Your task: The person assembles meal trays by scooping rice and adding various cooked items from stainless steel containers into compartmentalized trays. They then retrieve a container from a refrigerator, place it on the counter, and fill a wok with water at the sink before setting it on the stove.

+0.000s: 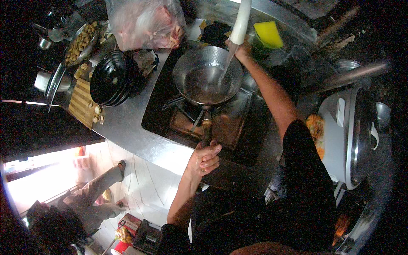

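My left hand (205, 159) is wrapped around the handle (207, 129) of a metal wok (193, 83), its grip at the near end. The wok rests over the stove (242, 123), and its inner wall looks wet. Beyond its far right rim, my right hand (242, 50) closes around the lower end of a white tube (241, 21) that comes down from the top edge. From the tube's end a pale streak, which looks like running water, slants into the wok. The fingers of my right hand are partly hidden behind the tube.
Stacked black bowls (111, 78), a cutting board (80, 100) and a bag of raw meat (146, 23) stand left. A yellow item (268, 35) lies far right. A large lidded pot (335, 136) is near my right arm. Another person's legs (93, 191) show lower left.
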Motion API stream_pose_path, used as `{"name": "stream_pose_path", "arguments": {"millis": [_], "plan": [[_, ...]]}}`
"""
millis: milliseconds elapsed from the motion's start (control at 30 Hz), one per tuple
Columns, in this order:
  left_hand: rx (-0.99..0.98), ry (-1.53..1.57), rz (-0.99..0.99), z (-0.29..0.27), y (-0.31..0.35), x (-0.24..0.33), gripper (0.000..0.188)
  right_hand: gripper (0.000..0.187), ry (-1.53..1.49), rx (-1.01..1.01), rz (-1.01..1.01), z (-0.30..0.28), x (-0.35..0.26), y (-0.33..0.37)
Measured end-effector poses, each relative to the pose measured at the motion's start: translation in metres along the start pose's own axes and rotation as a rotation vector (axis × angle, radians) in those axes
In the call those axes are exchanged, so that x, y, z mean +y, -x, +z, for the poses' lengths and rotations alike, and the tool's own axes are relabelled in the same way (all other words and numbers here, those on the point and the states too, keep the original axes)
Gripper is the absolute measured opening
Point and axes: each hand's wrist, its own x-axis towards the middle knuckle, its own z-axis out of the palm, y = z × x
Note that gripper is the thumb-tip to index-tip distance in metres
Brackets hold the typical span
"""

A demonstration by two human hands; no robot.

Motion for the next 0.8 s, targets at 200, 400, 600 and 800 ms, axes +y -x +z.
{"name": "stream_pose_path", "arguments": {"millis": [200,400,600,800], "plan": [[0.006,0.005,-0.014,0.004,-0.005,-0.001,0.019,0.055,0.010,-0.013,-0.155,-0.011,0.015,-0.012],[0.031,0.031,0.039,-0.009,-0.006,-0.004,0.021,0.055,0.241,-0.151,-0.240,-0.008,-0.019,-0.006],[-0.009,0.066,0.028,-0.016,-0.009,-0.005,0.021,0.055,0.321,-0.200,-0.269,-0.021,-0.024,-0.004],[0.012,0.048,0.033,-0.015,-0.009,-0.007,0.021,0.056,0.109,-0.185,-0.026,-0.018,-0.022,-0.008]]}}
